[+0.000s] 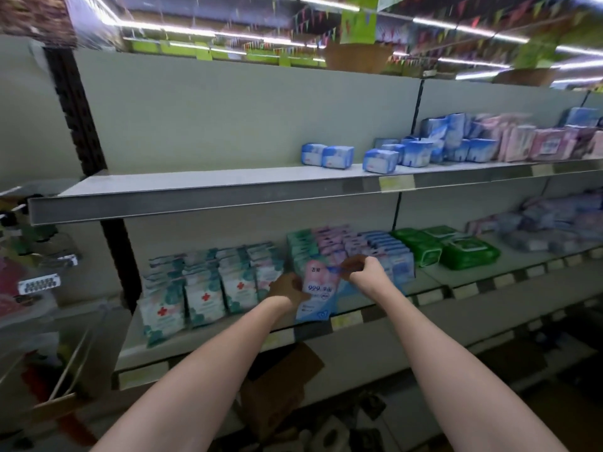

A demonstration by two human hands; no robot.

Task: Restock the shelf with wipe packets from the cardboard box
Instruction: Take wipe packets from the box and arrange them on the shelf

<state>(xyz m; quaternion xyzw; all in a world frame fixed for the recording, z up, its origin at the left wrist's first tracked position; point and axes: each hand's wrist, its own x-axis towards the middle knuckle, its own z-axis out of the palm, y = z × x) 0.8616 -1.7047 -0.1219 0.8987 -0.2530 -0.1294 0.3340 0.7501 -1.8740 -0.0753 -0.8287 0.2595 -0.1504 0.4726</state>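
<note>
Both my hands hold a pink-and-blue wipe packet [318, 293] upright at the front of the middle shelf [375, 316]. My left hand [287, 287] grips its left edge. At its top right corner my right hand [362, 265] pinches it with curled fingers. Right behind it stand rows of green, pink and blue packets [346, 244]. The cardboard box [284, 386] shows below the shelf, between my forearms, brown and blurred.
White packets with red crosses [202, 288] fill the shelf's left part. Green wipe packs [447, 247] lie to the right. The upper shelf [195, 190] carries blue packs [328, 155] and pink ones further right. A dark upright post [78, 125] stands at the left.
</note>
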